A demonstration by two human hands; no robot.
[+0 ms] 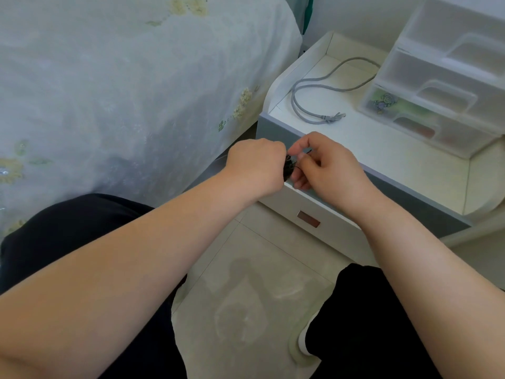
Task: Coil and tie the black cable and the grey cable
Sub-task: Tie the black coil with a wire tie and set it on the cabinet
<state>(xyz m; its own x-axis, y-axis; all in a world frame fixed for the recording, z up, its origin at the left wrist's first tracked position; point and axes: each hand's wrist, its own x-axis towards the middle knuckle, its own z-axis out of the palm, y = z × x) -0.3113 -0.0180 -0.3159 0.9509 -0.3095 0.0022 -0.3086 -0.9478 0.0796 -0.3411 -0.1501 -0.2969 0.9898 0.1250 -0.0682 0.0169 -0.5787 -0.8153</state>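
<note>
Head | left hand (254, 166) grip clenches black cable (370, 168) | right hand (325, 166) pinches it

Bed (109, 91) with pale floral cover, left; white bedside desk (382, 160) with grey edging, right, bearing translucent plastic drawers (448, 77); beige tiled floor (246, 296); white wall (355, 15) behind.

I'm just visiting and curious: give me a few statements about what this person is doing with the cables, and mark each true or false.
1. Both hands hold the black cable. True.
2. The grey cable is already coiled and tied. False: it lies loose on the white nightstand.
3. The left hand rests on the bed. False: it grips the black cable.
4. A clear drawer unit stands on the nightstand. True.
</note>
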